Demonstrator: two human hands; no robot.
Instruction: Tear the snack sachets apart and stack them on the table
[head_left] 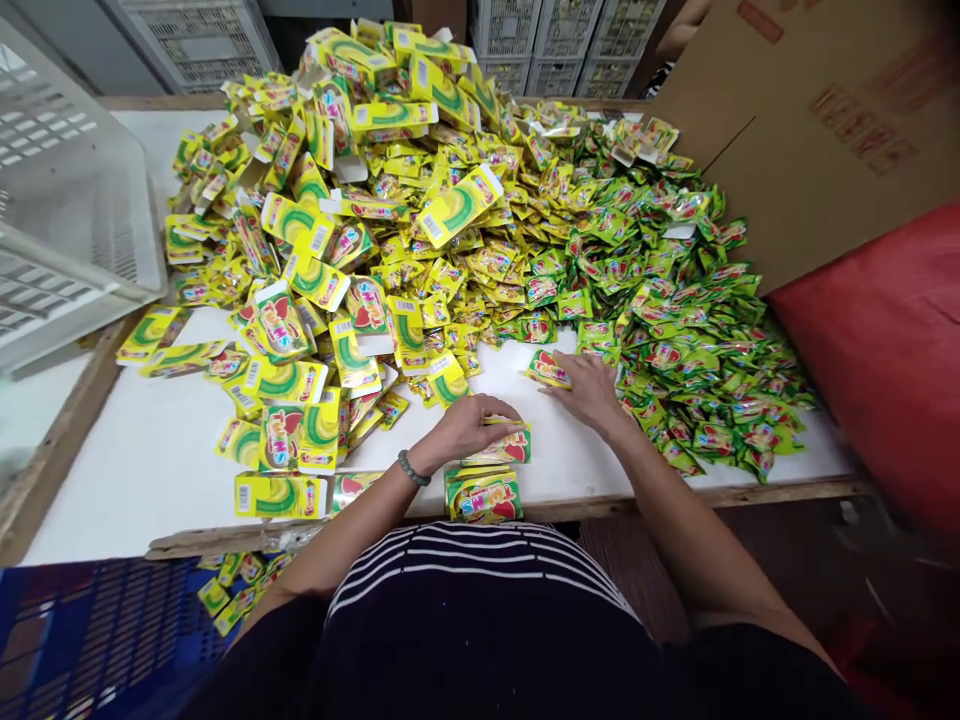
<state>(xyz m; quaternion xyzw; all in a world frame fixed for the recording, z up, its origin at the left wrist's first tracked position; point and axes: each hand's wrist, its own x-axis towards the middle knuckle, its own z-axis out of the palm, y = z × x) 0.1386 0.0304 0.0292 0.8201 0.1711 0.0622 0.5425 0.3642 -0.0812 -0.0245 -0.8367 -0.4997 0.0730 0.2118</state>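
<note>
My left hand (476, 428), with a dark bead bracelet at the wrist, is closed over the end of a small candy box (517, 446) lying near the table's front edge. Just in front of my body lies another candy box (486, 497), green and yellow with a watermelon print. My right hand (591, 388) pinches a candy packet (549, 368) low over the white tabletop. To its right spreads a heap of green candy packets (667, 350). Yellow candy packets (495, 260) are piled ahead of both hands, and loose yellow candy boxes (292, 370) are strewn on the left.
A white plastic crate (112, 230) stands at the left. On the right are a large cardboard sheet (817, 130) and something red (885, 350). Below the table's left front, a blue crate (112, 640) holds several packets. More crates (562, 30) are stacked behind; a person's arm (682, 30) shows there.
</note>
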